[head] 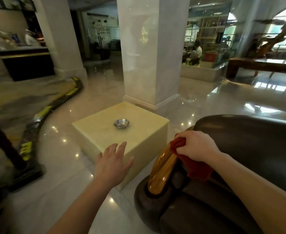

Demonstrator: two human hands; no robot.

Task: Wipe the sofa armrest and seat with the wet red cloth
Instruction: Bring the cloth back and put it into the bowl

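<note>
The right hand (195,146) covers much of the red cloth (189,159); the sofa (240,149) runs off the right edge; the far reception counter (24,59) is blurred.

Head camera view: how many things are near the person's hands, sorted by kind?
Hands: 2, left hand open and empty, right hand gripping the cloth
Red cloth: 1
Metal bowl: 1
Stone block table: 1
Sofa with wooden armrest: 1
Total: 6
</note>
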